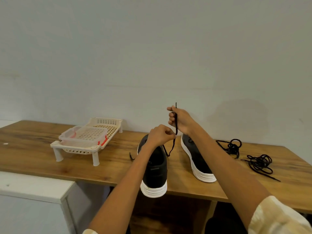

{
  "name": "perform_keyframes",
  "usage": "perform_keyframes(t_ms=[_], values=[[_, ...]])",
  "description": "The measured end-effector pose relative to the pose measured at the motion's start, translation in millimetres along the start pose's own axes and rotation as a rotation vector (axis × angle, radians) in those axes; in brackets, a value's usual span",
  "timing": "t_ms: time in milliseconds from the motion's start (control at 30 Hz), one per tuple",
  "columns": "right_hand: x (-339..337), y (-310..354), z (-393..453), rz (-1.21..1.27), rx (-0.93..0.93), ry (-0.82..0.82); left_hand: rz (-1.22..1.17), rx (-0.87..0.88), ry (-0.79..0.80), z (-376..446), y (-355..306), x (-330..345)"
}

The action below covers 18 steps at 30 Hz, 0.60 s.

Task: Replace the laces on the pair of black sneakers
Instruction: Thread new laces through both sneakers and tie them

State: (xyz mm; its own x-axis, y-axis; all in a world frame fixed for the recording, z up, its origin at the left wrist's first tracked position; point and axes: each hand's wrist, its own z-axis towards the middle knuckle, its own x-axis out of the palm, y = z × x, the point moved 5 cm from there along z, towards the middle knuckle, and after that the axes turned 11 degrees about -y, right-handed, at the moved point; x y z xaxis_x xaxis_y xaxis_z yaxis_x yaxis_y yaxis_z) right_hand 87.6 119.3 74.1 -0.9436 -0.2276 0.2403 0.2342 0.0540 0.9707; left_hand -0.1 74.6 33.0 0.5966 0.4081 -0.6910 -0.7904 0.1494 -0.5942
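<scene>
From the head camera, the right hand (179, 119) is gripping a black lace (176, 123) high above the tabletop (42, 149), fingers curled round it with the tip poking out above the fist, while the left hand (160, 136) is pinching the same lace lower down between thumb and fingertips, just over the left sneaker (156, 168). That sneaker is sitting near the front edge, its white heel overhanging, and the right sneaker (197, 159) is standing just beside it. Two loose lace bundles (233, 146) (260, 163) are lying tangled to the right, and a cream plastic rack (89, 141) holding a clear lidded box (83, 135) is standing well apart to the left. The lace is looking thin, limp and light, so it is probably best held close to its stiff tip for threading; the sneaker seems light enough to shift under a tug, so steadying it by the upper would help.
</scene>
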Motion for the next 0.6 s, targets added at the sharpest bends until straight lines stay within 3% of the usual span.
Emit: perform_keyframes(t_ms=[100, 200, 267, 467, 600], values=[[6, -1, 0, -0.217, -0.096, -0.072, -0.017, -0.035, 0.016, 2, 8, -12], [12, -6, -1, -0.352, -0.182, -0.110, -0.061, -0.153, -0.133, 5, 32, -45], [18, -15, 0, -0.428, -0.156, -0.087, 0.063, -0.236, -0.187, 2, 57, -62], [35, -39, -10, -0.686, -0.279, 0.096, 0.081, -0.349, 0.205, -13, 73, -45], [36, -49, -10, -0.796, -0.308, 0.118, 0.025, -0.311, 0.282, -17, 60, -43]])
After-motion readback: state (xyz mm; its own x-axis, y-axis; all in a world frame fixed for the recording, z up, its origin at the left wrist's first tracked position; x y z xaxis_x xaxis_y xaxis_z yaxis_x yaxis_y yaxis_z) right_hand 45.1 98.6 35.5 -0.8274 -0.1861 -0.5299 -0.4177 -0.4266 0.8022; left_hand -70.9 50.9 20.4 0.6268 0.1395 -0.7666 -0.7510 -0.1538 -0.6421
